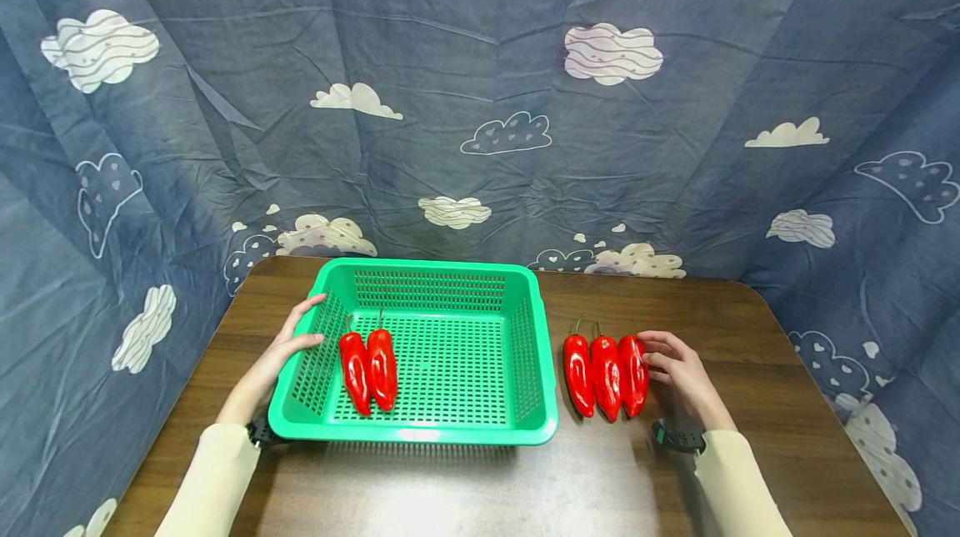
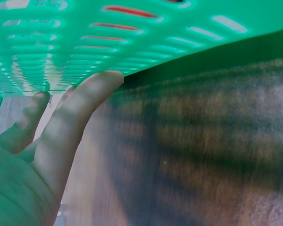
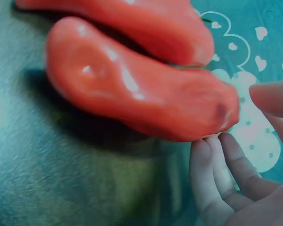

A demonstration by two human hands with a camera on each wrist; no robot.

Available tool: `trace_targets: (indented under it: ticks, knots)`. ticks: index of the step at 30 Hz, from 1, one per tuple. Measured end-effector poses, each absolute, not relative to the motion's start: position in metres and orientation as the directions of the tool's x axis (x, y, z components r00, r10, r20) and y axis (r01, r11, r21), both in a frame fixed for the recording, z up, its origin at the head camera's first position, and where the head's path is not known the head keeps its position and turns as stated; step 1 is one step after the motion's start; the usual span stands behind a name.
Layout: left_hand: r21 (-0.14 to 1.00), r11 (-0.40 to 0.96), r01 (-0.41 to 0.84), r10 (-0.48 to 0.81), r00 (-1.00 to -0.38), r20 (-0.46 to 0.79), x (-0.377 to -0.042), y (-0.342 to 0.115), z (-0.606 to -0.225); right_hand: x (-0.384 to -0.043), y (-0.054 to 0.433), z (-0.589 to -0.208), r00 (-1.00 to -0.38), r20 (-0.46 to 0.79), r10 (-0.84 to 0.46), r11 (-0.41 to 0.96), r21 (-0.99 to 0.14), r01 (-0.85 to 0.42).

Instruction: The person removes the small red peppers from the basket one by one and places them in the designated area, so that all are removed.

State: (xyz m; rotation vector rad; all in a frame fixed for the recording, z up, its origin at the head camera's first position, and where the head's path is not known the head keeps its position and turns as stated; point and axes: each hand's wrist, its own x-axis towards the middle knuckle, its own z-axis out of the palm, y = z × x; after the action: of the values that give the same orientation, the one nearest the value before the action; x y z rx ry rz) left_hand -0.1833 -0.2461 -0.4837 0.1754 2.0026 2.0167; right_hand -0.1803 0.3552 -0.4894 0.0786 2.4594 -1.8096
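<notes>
My left hand (image 1: 277,362) rests at the left rim of a green plastic basket (image 1: 416,434), its thumb and fingers extended. In the left wrist view, those fingers (image 2: 85,103) touch the slotted green side. Two glossy red peppers (image 1: 382,370) lie side by side inside the basket, toward its left. Three more lie in a row on the table, right of the basket. My right hand (image 1: 682,374) is at the rightmost of these, a red pepper (image 3: 146,94). Several fingertips (image 3: 200,153) touch its side, while the thumb (image 3: 273,99) stands apart from it.
The brown wooden table (image 1: 465,495) has rounded far corners. A blue curtain (image 1: 450,103) with cloud patterns hangs behind it and on both sides. Dark bands (image 1: 678,437) circle both wrists.
</notes>
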Motion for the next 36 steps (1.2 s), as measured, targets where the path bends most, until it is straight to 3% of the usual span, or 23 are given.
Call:
trace_targets:
  ticks: [19, 32, 36]
  knots:
    - [0.993, 0.007, -0.122, 0.286, -0.951, -0.119, -0.185, -0.247, -0.486, -0.189, 0.323, -0.458, -0.997, -0.067, -0.032, 0.226, -0.972, 0.058]
    - [0.992, 0.002, -0.124, 0.289, -0.95, -0.119, -0.183, -0.246, -0.485, -0.205, 0.285, -0.462, -0.978, 0.017, -0.209, 0.154, -0.987, -0.05]
    - [0.992, 0.003, -0.128, 0.287, -0.95, -0.123, -0.184, -0.246, -0.486, -0.197, 0.259, -0.442, -0.975, -0.021, -0.223, 0.181, -0.983, -0.02]
